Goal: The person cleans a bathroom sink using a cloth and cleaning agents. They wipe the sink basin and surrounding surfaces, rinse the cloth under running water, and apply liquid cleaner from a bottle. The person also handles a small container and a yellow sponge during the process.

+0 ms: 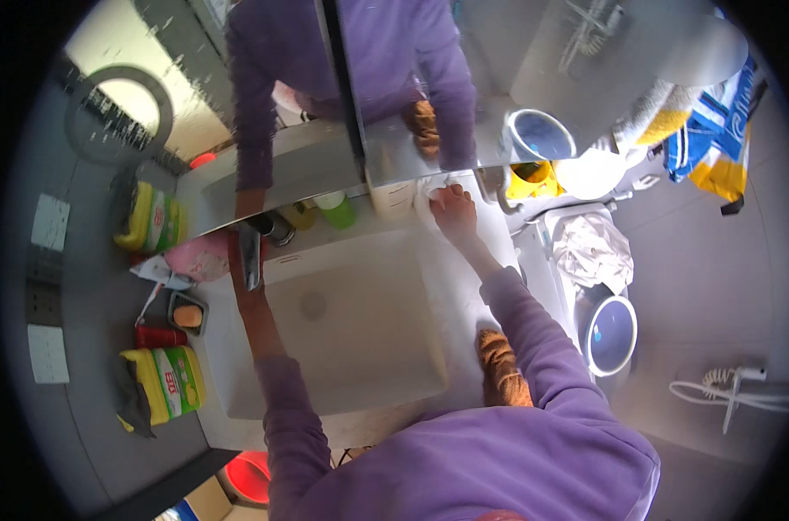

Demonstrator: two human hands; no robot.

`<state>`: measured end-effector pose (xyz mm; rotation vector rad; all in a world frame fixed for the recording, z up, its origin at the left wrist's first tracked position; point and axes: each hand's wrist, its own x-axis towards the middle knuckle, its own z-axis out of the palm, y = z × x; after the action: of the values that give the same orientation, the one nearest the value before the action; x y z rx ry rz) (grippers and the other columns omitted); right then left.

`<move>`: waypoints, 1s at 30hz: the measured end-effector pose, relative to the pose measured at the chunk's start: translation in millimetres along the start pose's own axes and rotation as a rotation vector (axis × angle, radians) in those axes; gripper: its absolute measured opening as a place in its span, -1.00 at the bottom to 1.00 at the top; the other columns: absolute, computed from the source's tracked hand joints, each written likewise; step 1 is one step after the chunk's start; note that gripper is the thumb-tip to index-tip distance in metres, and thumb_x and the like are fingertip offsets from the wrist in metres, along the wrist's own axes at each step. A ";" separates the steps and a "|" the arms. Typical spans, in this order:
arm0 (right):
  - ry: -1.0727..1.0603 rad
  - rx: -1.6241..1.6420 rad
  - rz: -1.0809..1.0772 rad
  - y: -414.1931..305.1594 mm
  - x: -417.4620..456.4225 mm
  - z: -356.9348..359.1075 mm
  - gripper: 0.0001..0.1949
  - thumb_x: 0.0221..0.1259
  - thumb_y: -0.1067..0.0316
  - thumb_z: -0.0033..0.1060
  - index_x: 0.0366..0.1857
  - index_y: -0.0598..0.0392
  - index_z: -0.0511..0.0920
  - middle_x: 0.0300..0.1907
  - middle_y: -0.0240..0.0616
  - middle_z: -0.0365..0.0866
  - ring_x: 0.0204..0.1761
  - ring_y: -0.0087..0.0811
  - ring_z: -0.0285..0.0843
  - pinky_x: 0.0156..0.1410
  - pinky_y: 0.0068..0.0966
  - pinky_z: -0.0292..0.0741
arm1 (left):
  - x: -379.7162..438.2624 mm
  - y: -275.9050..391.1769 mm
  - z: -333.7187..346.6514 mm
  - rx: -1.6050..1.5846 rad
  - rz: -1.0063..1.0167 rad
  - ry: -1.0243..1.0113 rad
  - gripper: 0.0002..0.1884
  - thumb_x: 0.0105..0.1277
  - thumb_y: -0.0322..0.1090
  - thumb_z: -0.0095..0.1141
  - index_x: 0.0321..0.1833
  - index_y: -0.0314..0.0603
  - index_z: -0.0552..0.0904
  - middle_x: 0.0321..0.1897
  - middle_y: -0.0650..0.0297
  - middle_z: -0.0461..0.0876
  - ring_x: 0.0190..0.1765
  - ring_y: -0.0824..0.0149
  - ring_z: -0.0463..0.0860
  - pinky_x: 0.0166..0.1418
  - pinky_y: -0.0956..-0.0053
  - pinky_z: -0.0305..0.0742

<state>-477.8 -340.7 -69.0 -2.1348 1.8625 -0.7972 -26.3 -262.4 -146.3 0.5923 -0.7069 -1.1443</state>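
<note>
A white sink basin [342,325] with a chrome faucet [251,260] lies before me. My left hand [240,251] is behind the faucet, close to the mirror's lower edge, beside a rounded pink object [202,256]; the faucet partly hides it, and its fingers do not show clearly. At the back right of the counter, my right hand [455,211] has its fingers closed on a thin, crumpled white cloth or tissue [426,195]. Just left of that hand stands a pale slotted container [392,198]. A green cup [337,211] stands behind the basin.
A mirror [290,150] overhangs the counter's back. Left are a soap dish [187,316], a red cup [161,337] and a yellow-green package [166,384]. A brown towel [498,368] lies on the right edge; beyond are a toilet-like white fixture, crumpled white fabric [593,251] and a blue-lined bucket [610,335].
</note>
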 end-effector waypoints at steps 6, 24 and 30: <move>0.008 0.036 -0.014 20.6 -63.8 -55.9 -0.60 0.06 0.24 0.26 0.05 -0.05 0.50 -0.07 -0.17 0.48 -0.01 -0.14 0.46 0.02 -0.27 0.45 | -3.5 -0.3 32.8 0.216 0.016 0.242 -0.49 0.40 -0.13 -0.11 0.37 -0.08 0.22 0.23 0.18 0.37 0.21 0.21 0.46 0.19 0.23 0.49; 0.738 0.180 0.189 119.5 -20.1 -273.1 -0.49 0.06 0.02 0.31 0.01 0.16 0.55 -0.18 -0.14 0.50 -0.41 -0.29 0.54 -0.23 -0.43 0.48 | -202.9 -2.3 112.9 0.147 -0.517 0.439 -0.61 0.38 -0.12 -0.03 0.19 -0.12 0.45 -0.14 0.11 0.62 -0.05 0.21 0.61 0.02 0.36 0.54; 0.496 0.322 0.052 147.0 31.9 -305.5 -0.53 0.03 0.02 0.25 -0.05 0.14 0.57 -0.29 -0.10 0.60 -0.34 -0.19 0.59 -0.14 -0.37 0.50 | -236.5 -17.2 171.9 0.129 -0.636 0.393 -0.62 0.38 -0.12 -0.01 0.16 -0.14 0.45 -0.07 0.01 0.61 -0.16 0.23 0.65 -0.16 0.40 0.61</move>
<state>-758.6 -338.9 123.7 -1.7916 1.8201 -1.6065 -225.8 -54.3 -94.5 1.1677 -0.2496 -1.5081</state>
